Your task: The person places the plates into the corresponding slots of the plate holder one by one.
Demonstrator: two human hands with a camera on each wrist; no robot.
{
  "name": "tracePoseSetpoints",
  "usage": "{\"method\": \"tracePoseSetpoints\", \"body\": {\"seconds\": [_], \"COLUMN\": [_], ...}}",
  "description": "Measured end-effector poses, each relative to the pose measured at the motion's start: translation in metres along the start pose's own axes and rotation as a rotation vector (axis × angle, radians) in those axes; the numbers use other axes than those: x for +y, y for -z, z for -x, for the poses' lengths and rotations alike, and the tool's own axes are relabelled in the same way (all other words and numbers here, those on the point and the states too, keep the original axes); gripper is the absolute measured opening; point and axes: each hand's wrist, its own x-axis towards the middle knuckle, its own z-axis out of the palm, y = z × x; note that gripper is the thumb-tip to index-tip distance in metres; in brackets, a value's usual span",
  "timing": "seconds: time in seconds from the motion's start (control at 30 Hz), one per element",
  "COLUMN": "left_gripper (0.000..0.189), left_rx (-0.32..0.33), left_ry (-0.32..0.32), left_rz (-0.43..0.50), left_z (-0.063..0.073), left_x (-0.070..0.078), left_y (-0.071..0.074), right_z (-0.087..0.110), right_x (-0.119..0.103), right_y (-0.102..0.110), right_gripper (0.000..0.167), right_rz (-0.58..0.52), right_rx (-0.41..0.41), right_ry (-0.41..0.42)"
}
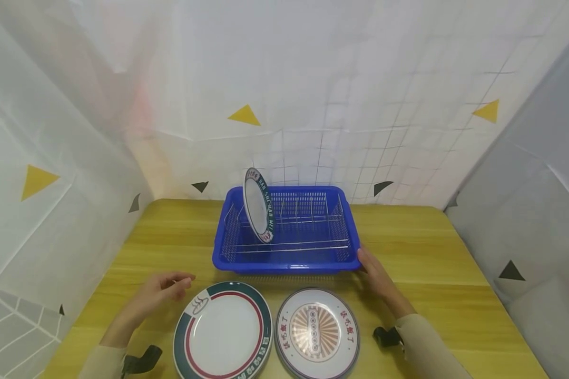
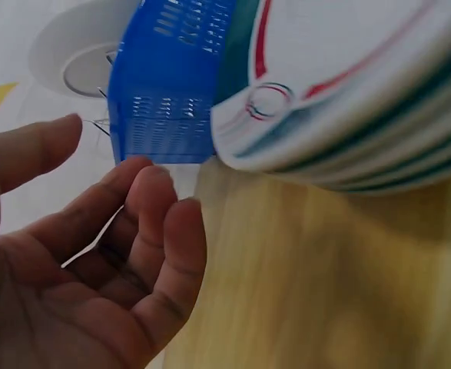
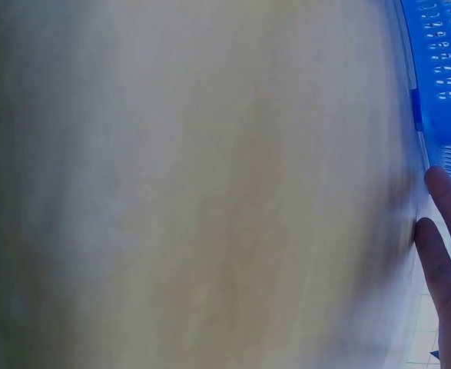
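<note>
My left hand (image 1: 158,292) hovers left of a stack of large plates (image 1: 225,331) with green and red rims; its fingers are loosely bent and hold nothing. In the left wrist view several plates (image 2: 348,146) lie stacked beside the fingertips (image 2: 185,231). At the front right corner of a blue drying basket (image 1: 284,267), my right hand (image 1: 381,284) rests against the side with extended fingers (image 3: 439,254). One green-rimmed plate (image 1: 256,208) stands tilted on edge in the basket's wire rack (image 1: 294,247), toward its left end.
A second stack of smaller white plates (image 1: 317,331) with an orange ray pattern lies right of the large ones. Everything sits on a wooden table (image 1: 422,263). Whitish sheets (image 1: 284,79) with yellow and black shapes enclose the table at the back and sides.
</note>
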Motion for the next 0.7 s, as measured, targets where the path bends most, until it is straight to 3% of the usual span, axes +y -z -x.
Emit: {"method": "tracePoseSetpoints", "body": {"seconds": [0.3, 0.5, 0.7], "left_gripper": [0.033, 0.038, 0.039], "left_rx": [-0.059, -0.067, -0.064], "left_ry": [-0.051, 0.036, 0.064], "left_rz": [-0.023, 0.030, 0.047], "left_z": [0.018, 0.025, 0.028], "left_x": [-0.031, -0.042, -0.043], "left_y": [-0.011, -0.017, -0.019], "right_z": [0.000, 0.001, 0.000], "right_x": [-0.003, -0.003, -0.004], "right_y": [0.000, 0.000, 0.000], "right_gripper": [0.053, 0.053, 0.053], "right_rz": [-0.026, -0.015, -0.022], "right_rx": [0.002, -0.001, -0.005], "right_ry": [0.015, -0.002, -0.001]}}
